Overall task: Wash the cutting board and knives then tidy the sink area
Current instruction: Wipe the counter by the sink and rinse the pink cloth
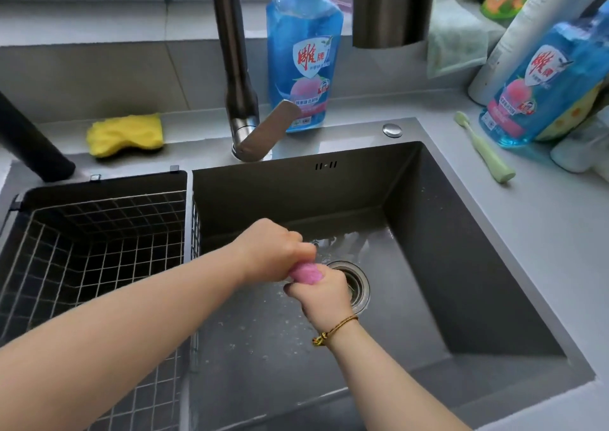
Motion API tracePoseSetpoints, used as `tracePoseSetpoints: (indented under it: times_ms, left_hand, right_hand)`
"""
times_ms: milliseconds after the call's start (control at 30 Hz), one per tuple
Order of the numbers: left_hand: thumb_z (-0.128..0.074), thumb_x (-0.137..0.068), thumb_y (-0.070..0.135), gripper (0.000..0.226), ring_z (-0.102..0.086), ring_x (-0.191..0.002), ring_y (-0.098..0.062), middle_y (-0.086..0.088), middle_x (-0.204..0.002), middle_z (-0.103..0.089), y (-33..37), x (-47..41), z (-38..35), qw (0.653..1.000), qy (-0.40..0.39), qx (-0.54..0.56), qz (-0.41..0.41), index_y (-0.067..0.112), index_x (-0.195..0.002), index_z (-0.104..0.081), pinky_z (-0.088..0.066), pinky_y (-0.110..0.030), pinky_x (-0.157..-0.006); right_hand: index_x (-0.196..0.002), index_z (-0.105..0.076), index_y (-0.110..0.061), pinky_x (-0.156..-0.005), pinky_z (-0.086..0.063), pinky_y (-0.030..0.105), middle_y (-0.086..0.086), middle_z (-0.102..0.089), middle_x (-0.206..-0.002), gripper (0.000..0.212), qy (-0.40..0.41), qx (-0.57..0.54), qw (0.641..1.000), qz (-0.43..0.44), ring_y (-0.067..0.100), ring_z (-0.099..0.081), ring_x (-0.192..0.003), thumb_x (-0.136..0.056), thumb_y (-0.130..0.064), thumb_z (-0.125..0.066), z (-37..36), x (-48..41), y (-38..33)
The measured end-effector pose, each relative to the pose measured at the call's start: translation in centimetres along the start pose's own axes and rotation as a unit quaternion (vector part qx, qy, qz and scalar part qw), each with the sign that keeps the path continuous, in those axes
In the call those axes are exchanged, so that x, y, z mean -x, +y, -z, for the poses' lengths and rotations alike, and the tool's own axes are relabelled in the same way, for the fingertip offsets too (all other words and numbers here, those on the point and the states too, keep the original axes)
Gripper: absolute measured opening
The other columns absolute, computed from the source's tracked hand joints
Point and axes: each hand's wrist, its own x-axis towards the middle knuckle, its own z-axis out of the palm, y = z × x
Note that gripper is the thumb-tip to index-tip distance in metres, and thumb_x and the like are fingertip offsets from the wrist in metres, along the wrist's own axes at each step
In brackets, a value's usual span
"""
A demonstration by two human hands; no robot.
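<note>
A pink cloth (305, 272) is bunched tight between both hands over the wet floor of the dark sink (461, 266). My left hand (273, 249) grips its upper end with curled fingers. My right hand (321, 294), with a gold cord bracelet on the wrist, grips the lower end just beside the round metal drain (354, 282). Most of the cloth is hidden inside the two fists. No cutting board or knife is in view.
A wire basket (99, 259) fills the sink's left part. The tap (237, 78) rises behind, with a yellow sponge (125, 135) to its left. Two blue detergent bottles (304, 51) (540, 84) and a green toothbrush (482, 149) stand and lie on the grey counter.
</note>
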Motion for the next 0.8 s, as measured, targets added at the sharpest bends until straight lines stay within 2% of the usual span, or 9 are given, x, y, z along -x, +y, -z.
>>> tracePoseSetpoints:
  times_ms: [67,133,300,467,567,600,667,733,800]
  left_hand:
    - [-0.063,-0.055,0.023,0.003,-0.046,-0.030,-0.013,0.006,-0.043,-0.050,0.0,0.5,-1.4,0.996,0.054,0.050,0.042,0.021,-0.056,-0.062,-0.025,-0.008,-0.039]
    - [-0.047,-0.062,0.028,0.018,-0.051,-0.034,-0.016,0.004,-0.047,-0.054,0.3,0.7,-2.3,0.982,0.088,0.127,0.105,0.020,-0.059,-0.063,-0.038,-0.012,-0.036]
    - [-0.047,-0.062,0.032,0.018,-0.060,-0.046,-0.016,0.003,-0.058,-0.063,-0.1,0.1,-2.9,0.958,0.133,0.192,0.164,0.026,-0.077,-0.053,-0.050,-0.026,-0.039]
    - [-0.068,-0.050,0.022,0.036,-0.061,-0.048,-0.017,0.000,-0.064,-0.064,0.3,0.3,-2.3,0.971,0.082,0.162,0.156,0.023,-0.084,-0.055,-0.048,-0.024,-0.036]
    - [-0.077,-0.066,0.015,0.045,-0.064,-0.080,-0.021,-0.003,-0.104,-0.061,0.7,0.1,-0.3,0.955,0.045,0.172,0.236,0.013,-0.108,-0.061,-0.047,-0.024,-0.058]
    - [-0.073,-0.073,0.015,0.048,-0.060,-0.089,-0.019,0.000,-0.114,-0.054,1.0,0.2,0.4,0.933,0.038,0.202,0.295,0.015,-0.118,-0.056,-0.045,-0.023,-0.067]
    - [-0.070,-0.078,0.013,0.051,-0.057,-0.087,-0.013,0.002,-0.114,-0.051,1.7,0.6,2.2,0.853,0.015,0.338,0.397,0.020,-0.123,-0.049,-0.045,-0.022,-0.073]
    - [-0.067,-0.080,0.009,0.045,-0.059,-0.086,-0.009,0.003,-0.106,-0.058,2.8,0.7,4.0,0.726,0.008,0.539,0.427,0.019,-0.121,-0.051,-0.049,-0.021,-0.073]
    - [-0.059,-0.086,0.012,0.024,-0.062,-0.092,-0.009,0.004,-0.101,-0.065,4.4,0.8,5.1,0.601,0.044,0.685,0.410,0.022,-0.108,-0.057,-0.051,-0.022,-0.077]
  right_hand:
    - [-0.041,-0.043,-0.019,-0.040,-0.024,0.020,-0.004,-0.037,-0.038,0.044,0.012,-0.118,0.992,-0.051,0.011,-0.031,-0.036,-0.067,0.011,-0.063,-0.7,-0.3,0.4]
    - [-0.041,-0.040,-0.017,-0.035,-0.020,0.013,-0.005,-0.033,-0.030,0.046,-0.004,-0.175,0.981,-0.086,0.008,-0.027,-0.026,-0.068,0.015,-0.058,-0.7,-0.7,0.0]
    - [-0.045,-0.033,-0.011,-0.034,-0.017,0.008,-0.003,-0.027,-0.028,0.042,-0.031,-0.244,0.965,-0.092,0.008,-0.021,-0.021,-0.069,0.017,-0.052,0.1,-1.4,-1.0]
    - [-0.055,-0.033,-0.011,-0.034,-0.017,0.009,-0.005,-0.030,-0.030,0.035,-0.074,-0.201,0.968,-0.133,0.007,-0.023,-0.022,-0.076,0.012,-0.051,1.3,-0.9,-1.4]
    - [-0.056,-0.038,-0.012,-0.034,-0.022,0.011,-0.007,-0.033,-0.031,0.033,-0.059,-0.088,0.988,-0.112,0.005,-0.027,-0.025,-0.078,0.006,-0.053,2.8,-0.4,-2.0]
    - [-0.055,-0.041,-0.013,-0.036,-0.025,0.014,-0.006,-0.037,-0.035,0.031,-0.041,-0.045,0.994,-0.086,0.006,-0.030,-0.028,-0.078,0.003,-0.056,3.2,-0.1,-2.0]
    - [-0.060,-0.046,-0.017,-0.038,-0.031,0.017,-0.003,-0.043,-0.046,0.025,0.008,0.004,0.999,-0.033,0.006,-0.035,-0.034,-0.078,-0.005,-0.060,3.7,0.9,-2.4]
    - [-0.072,-0.050,-0.021,-0.043,-0.036,0.017,-0.003,-0.049,-0.057,0.019,0.045,-0.002,0.999,-0.001,0.006,-0.042,-0.043,-0.078,-0.011,-0.064,3.8,1.8,-2.6]
    - [-0.083,-0.050,-0.024,-0.051,-0.040,0.017,-0.006,-0.053,-0.068,0.020,0.043,-0.001,0.998,0.053,0.006,-0.048,-0.055,-0.078,-0.014,-0.066,3.9,3.0,-2.9]
